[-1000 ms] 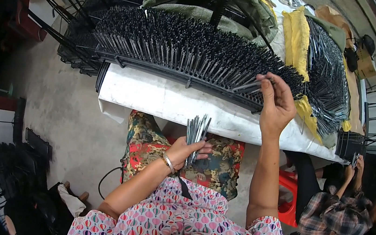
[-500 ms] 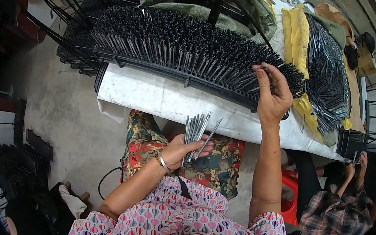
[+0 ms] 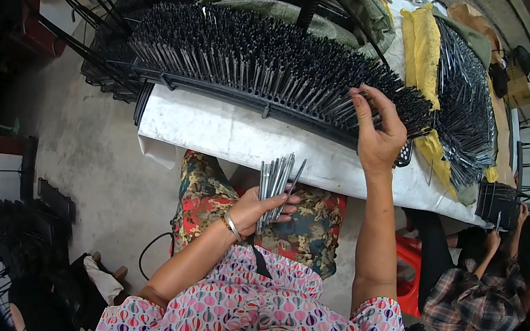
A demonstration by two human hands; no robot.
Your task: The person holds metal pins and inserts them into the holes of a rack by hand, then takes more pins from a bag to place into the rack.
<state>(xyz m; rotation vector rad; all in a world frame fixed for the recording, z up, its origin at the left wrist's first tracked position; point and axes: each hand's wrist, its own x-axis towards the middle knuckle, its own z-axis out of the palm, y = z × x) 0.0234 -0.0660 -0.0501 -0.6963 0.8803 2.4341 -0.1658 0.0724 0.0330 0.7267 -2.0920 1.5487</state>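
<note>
My left hand (image 3: 258, 208) grips a bundle of thin grey metal rods (image 3: 276, 181), held upright over my lap below the table edge. My right hand (image 3: 375, 129) reaches up to the right end of a long black rack (image 3: 251, 64) packed with several upright dark rods. Its thumb and fingers pinch at a rod there; the rod itself is hard to make out. The rack lies on a white table (image 3: 216, 134).
A second pile of grey rods (image 3: 466, 117) lies on yellow cloth (image 3: 418, 45) at the right. Another person in a checked shirt (image 3: 473, 303) sits at the lower right by a red stool (image 3: 408, 266). Black wire frames (image 3: 38, 230) lean at the left on the concrete floor.
My right hand has shifted slightly left along the rack, fingers now pinching upward among the rods. The left hand's bundle has stayed about where it was.
</note>
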